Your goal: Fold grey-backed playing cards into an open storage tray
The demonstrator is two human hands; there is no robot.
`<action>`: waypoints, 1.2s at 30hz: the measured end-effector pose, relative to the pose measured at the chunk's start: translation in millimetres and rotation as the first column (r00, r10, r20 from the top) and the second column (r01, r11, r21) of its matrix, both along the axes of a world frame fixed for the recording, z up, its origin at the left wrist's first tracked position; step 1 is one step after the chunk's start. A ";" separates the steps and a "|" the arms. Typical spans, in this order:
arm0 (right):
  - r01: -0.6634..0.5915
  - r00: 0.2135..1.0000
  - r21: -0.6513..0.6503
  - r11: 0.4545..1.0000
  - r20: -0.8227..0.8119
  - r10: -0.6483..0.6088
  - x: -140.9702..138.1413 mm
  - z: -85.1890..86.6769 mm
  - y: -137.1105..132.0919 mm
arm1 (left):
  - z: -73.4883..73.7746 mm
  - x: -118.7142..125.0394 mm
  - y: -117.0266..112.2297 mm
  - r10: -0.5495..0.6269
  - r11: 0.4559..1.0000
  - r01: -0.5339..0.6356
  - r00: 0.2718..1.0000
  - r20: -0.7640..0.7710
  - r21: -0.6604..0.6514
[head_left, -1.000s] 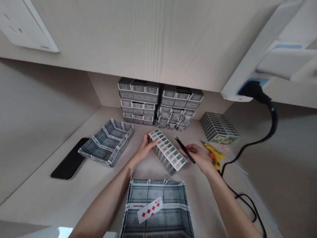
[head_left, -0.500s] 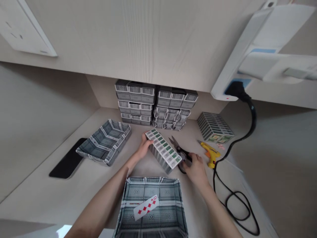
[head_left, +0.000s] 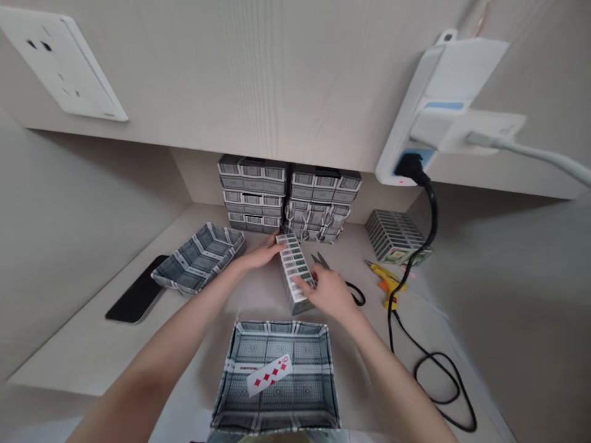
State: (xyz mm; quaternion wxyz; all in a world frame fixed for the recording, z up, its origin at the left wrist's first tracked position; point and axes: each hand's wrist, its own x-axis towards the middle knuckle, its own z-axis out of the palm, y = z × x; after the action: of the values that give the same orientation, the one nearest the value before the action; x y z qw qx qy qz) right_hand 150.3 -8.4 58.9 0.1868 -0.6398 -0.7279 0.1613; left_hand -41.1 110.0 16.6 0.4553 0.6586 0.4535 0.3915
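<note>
A long row of card packs with green and white barcode ends (head_left: 292,266) lies on the desk in the middle. My left hand (head_left: 261,253) rests against its far left end, fingers stretched along it. My right hand (head_left: 324,291) lies on top of its near end, fingers bent over the packs. Black scissors (head_left: 349,288) lie on the desk just right of my right hand, free of it. In front of me stands a tray made of playing cards (head_left: 277,411) with a red diamonds card (head_left: 269,375) inside.
Two stacks of card-made boxes (head_left: 287,199) stand against the back wall. A second card tray (head_left: 201,258) and a black phone (head_left: 136,298) lie at left. A yellow glue gun (head_left: 386,283), its black cable (head_left: 427,369) and another pack block (head_left: 397,235) are at right.
My right hand has put the scissors down on the desk and moved left onto the row of packs. The row has turned to point more straight away from me.
</note>
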 end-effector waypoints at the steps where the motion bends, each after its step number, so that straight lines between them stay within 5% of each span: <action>1: -0.010 0.997 0.000 1.000 0.070 0.010 -4.4 2.2 0.1 | 7.1 -2.6 -6.8 0.055 0.997 -0.049 0.990 -0.130 0.053; 4: -0.035 0.982 -0.017 0.999 0.183 0.038 -11.0 5.2 -0.7 | 25.4 -5.5 -39.6 0.265 0.957 -0.169 0.840 -0.472 0.237; 7: -0.062 0.969 -0.023 0.998 0.237 0.066 -12.8 4.6 -2.1 | 41.3 1.4 -76.5 0.180 0.978 -0.049 0.701 -0.690 0.205; 13: -0.053 0.979 0.019 0.998 0.199 0.048 -14.2 -3.9 -4.4 | 63.8 20.5 -110.4 0.140 0.980 0.026 0.602 -0.786 0.195; 22: 0.050 0.989 0.106 0.993 -0.142 -0.034 -15.6 -20.2 -10.5 | 68.5 28.2 -120.7 0.187 0.968 0.096 0.348 -0.918 0.234; 28: 0.049 0.928 0.094 0.994 -0.373 -0.010 -12.9 -30.7 -9.8 | 67.0 37.8 -126.5 0.223 0.963 0.077 0.316 -0.922 0.259; 36: 0.011 0.665 -0.079 0.997 -0.744 -0.067 -13.4 -56.5 -7.1 | 62.6 36.6 -125.1 0.215 0.970 0.034 0.328 -0.920 0.239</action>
State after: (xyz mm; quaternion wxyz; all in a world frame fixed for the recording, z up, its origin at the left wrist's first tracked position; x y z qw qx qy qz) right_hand 136.9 -15.6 2.4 0.4495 -0.5393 -0.5682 0.4292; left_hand -4.5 -15.1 79.1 0.0133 0.7817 0.6234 0.0106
